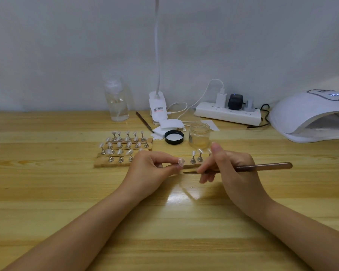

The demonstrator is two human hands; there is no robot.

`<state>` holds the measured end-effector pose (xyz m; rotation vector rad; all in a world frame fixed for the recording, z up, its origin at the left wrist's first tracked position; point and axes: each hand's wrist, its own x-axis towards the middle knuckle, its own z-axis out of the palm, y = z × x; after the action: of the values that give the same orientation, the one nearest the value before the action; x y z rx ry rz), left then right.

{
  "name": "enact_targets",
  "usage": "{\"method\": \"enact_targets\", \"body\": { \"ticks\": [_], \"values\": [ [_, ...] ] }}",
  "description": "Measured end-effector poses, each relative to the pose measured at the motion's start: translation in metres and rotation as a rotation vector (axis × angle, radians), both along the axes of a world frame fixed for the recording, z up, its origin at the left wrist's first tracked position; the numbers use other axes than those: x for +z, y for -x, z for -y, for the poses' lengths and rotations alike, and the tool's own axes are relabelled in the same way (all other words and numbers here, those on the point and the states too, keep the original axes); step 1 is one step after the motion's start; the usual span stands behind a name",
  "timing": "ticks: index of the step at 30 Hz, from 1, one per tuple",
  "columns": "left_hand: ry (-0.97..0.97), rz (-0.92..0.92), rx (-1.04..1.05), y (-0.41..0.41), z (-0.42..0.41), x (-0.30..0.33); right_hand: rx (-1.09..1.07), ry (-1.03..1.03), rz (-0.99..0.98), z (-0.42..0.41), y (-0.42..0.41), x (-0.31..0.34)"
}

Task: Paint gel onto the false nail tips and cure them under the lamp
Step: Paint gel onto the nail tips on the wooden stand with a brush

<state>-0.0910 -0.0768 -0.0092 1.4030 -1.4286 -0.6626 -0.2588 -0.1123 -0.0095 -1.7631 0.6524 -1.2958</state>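
**One tip in hand, brush lined up, a whole rack still to go**

So the small pale translucent false nail tip (pixel 181 161) is pinched at the fingertips of the left hand (pixel 151 167), held just above the counter (pixel 47 192) in front of the racks. The grip there is narrow, thumb and fingers closed right on the tip or its little stand; can't tell which. The right hand (pixel 229 169) has its grip wrapped around a long brown-handled gel brush (pixel 262 166), pen style, bristle end pointing left and sitting just beside the tip, slightly below it. Touching or not? Too small to tell.

Behind the hands: the wooden strips carrying rows of metal stands with more nail tips (pixel 123 148), and two more stands (pixel 196 157) on the near strip by the right hand. Just beyond that, an open clear glass jar with yellowish gel at the bottom (pixel 199 138) and its black lid (pixel 174 137) lying face up beside it.

Progress-wise I'd guess it's early or mid-run. Painted versus bare tips can't be told apart from here, and nothing shows inside the white dome curing lamp (pixel 309 116) off to the right, so curing looks still ahead for this one.

Writing: the lamp's display is lit but unreadable, and the white clip lamp base (pixel 158 106) has a label that's too small to make out.
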Motion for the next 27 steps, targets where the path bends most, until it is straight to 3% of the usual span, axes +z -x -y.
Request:
{"method": "enact_targets", "body": {
  "ticks": [12,18,22,27],
  "values": [
    [-0.020,-0.007,0.041,0.0011,0.0008,-0.0001,-0.019,0.028,0.005,0.0007,0.0000,0.0012],
    [0.008,0.008,0.080,0.0012,-0.0004,0.0006,-0.031,-0.053,0.017,-0.0002,0.0011,0.0010],
    [-0.002,-0.054,0.099,0.0030,-0.0018,0.0020,-0.087,-0.009,0.058,0.0013,0.0004,0.0006],
    [0.038,-0.004,0.072,0.0039,-0.0036,0.0035,-0.058,0.085,-0.016,0.0017,-0.0008,-0.0004]
  ]
}}
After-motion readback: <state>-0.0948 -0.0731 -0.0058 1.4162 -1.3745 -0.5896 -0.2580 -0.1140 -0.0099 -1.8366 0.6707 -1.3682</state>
